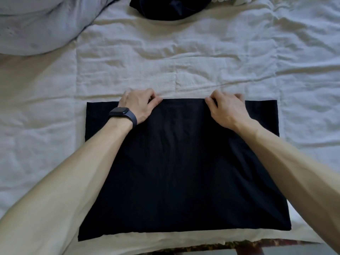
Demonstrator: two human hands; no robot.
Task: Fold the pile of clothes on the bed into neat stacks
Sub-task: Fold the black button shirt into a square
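nearest me: a patterned strip [239,244] shows just under the bed's edge, too dark to say what it is
the bed [184,67]: white crinkly sheet, and it's carrying everything else here
what I'm folding: black garment [184,172], lying flat on the sheet as a wide rectangle. It runs from the near edge of the bed out to my knuckles, and both forearms lie over it
left wrist: dark watch [122,113], sitting over the garment's far left part
left hand [139,103]: fingers curled down over the garment's far edge, thumb on top, so I'm pinching the cloth
right hand [226,105]: same deal on the same far edge, well apart from the left, with a straight stretch of edge between them
outside my grip: the garment's far corners stick out past each hand
past my fingertips: just bare wrinkled sheet
way beyond, between the hands: dark pile [165,10] of unfolded clothes, cut off by the frame
beyond the right hand: a scrap of white fabric [230,0] right beside that pile, can't tell what it is
beyond the left hand: lumpy pale blue bedding [36,24]
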